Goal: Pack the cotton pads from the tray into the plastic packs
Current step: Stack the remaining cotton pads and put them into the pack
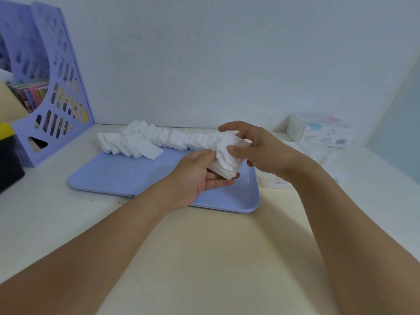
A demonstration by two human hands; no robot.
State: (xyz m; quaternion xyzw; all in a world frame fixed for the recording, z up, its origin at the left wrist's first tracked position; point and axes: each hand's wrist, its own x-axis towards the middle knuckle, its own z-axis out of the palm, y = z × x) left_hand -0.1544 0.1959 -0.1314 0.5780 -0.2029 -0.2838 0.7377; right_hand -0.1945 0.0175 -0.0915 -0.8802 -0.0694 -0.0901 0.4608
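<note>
Cotton pads lie in a long toppled row along the far edge of the blue tray, reaching its far left corner. A small stack of pads is up off the tray near its right edge: the left hand cups it from below, fingers curled under, and the right hand pinches the top with thumb and fingers. A filled plastic pack sits by the table's far right corner, and a purple file rack stands at the far left.

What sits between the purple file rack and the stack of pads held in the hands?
In the head view, a toppled row of cotton pads lies along the far edge of the blue tray, between the file rack and the held stack.
</note>
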